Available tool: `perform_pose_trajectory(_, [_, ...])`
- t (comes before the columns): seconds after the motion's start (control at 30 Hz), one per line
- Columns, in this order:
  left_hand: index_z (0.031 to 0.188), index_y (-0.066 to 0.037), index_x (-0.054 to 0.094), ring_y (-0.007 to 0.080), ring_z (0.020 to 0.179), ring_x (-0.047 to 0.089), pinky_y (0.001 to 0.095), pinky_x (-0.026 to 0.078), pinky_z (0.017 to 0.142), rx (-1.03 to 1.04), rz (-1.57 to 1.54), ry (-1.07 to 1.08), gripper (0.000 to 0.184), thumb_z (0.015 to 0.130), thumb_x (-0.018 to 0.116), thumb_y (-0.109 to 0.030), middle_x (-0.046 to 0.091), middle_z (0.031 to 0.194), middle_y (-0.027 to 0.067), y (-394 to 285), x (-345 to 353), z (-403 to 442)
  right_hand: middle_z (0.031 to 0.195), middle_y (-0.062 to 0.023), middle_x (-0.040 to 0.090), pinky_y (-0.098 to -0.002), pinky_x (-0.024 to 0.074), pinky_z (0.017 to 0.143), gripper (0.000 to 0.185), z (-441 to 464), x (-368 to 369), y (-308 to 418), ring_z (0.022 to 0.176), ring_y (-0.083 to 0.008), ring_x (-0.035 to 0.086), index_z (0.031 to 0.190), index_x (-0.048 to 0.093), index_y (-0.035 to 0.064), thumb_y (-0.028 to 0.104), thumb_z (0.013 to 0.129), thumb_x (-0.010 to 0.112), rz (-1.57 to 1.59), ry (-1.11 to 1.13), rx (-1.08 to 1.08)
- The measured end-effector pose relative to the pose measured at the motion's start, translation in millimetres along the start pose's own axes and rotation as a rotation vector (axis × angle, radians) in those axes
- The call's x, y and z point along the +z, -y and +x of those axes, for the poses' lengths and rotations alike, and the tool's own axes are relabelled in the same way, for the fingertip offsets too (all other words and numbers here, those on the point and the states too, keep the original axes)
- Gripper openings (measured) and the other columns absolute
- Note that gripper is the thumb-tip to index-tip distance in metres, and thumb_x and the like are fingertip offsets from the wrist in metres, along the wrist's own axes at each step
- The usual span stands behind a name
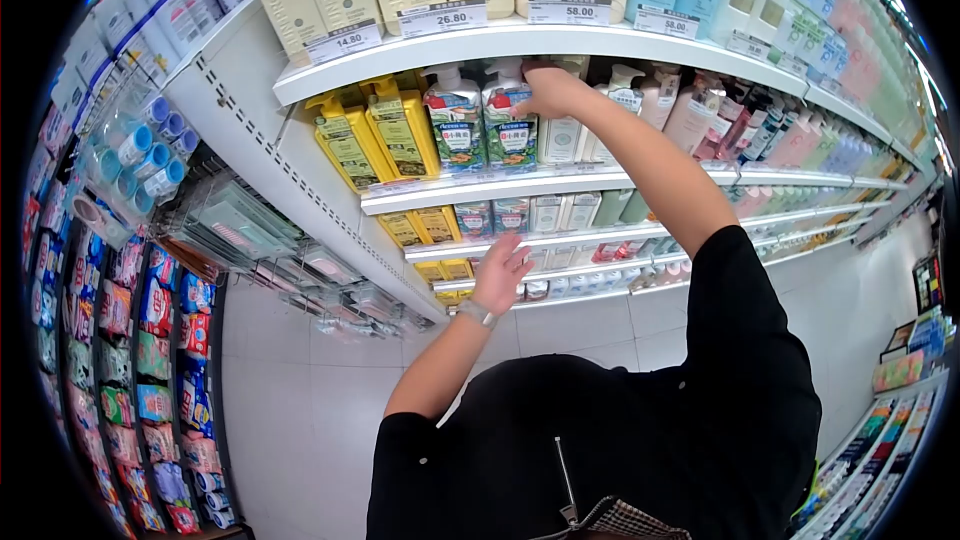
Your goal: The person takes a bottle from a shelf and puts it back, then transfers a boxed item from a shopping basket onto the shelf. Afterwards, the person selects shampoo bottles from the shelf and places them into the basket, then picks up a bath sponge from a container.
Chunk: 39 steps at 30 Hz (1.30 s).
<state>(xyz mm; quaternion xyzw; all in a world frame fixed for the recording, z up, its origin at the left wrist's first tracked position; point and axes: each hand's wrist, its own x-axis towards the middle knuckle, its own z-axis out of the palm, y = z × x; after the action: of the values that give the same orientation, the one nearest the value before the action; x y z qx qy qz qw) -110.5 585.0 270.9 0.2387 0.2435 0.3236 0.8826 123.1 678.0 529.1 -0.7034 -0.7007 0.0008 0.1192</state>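
Note:
My right hand point(556, 94) reaches under the upper shelf. Its thumb lies against the front of a white pump bottle point(511, 130) with a green, blue and red label, and the fingers curl around its upper side, partly hidden. A matching pump bottle point(457, 128) stands just left of it. Farther left are two yellow pump bottles point(402, 130). A pale bottle point(559, 143) stands directly right of the gripped one. Lower down, my left hand point(499, 276), with a watch point(478, 313) at the wrist, hovers before the lower shelves, fingers apart and holding nothing.
The upper shelf point(540, 38) juts out above my right hand, carrying boxes and bottles over price tags point(568, 10). More bottles line the lower shelves. A wire rack with blue-capped containers point(140, 150) projects at left. Bagged goods point(155, 305) hang beyond the tiled floor point(290, 410).

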Motion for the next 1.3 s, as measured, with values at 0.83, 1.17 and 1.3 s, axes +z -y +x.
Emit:
perform_pose_trajectory(0.83, [0.096, -0.010, 0.059, 0.0266, 0.080, 0.062, 0.0422, 0.051, 0.060, -1.385, 0.536, -0.536, 0.016, 0.092, 0.051, -0.024, 0.063, 0.090, 0.0085, 218.0, -390.1, -342.5, 0.132, -0.0210, 0.047, -0.0389, 0.0497, 0.097, 0.062, -515.6, 304.3, -9.6, 0.118, -0.0313, 0.058, 0.132, 0.041, -0.0016, -0.007, 0.073, 0.061, 0.427, 0.241, 0.935])
perform_pose_trajectory(1.17, [0.108, -0.003, 0.055, 0.0230, 0.077, 0.063, 0.0395, 0.054, 0.064, -0.876, 0.924, -0.554, 0.026, 0.091, 0.048, -0.021, 0.063, 0.097, 0.0096, 183.1, -312.9, -150.4, 0.122, -0.0189, 0.059, -0.0388, 0.0623, 0.064, 0.050, -739.5, 317.8, 55.3, 0.091, -0.0318, 0.069, 0.122, 0.053, -0.0062, 0.000, 0.074, 0.066, 0.658, 0.353, 1.557])
perform_pose_trajectory(1.3, [0.096, -0.004, 0.056, 0.0182, 0.066, 0.060, 0.0321, 0.050, 0.052, -0.802, 1.185, -0.303, 0.017, 0.087, 0.049, -0.017, 0.060, 0.084, 0.0087, 174.6, -246.0, -86.6, 0.118, -0.0164, 0.061, -0.0385, 0.0623, 0.055, 0.045, -809.7, 339.1, 103.5, 0.080, -0.0298, 0.070, 0.118, 0.057, -0.0018, 0.002, 0.075, 0.068, 0.733, 0.018, 1.642])
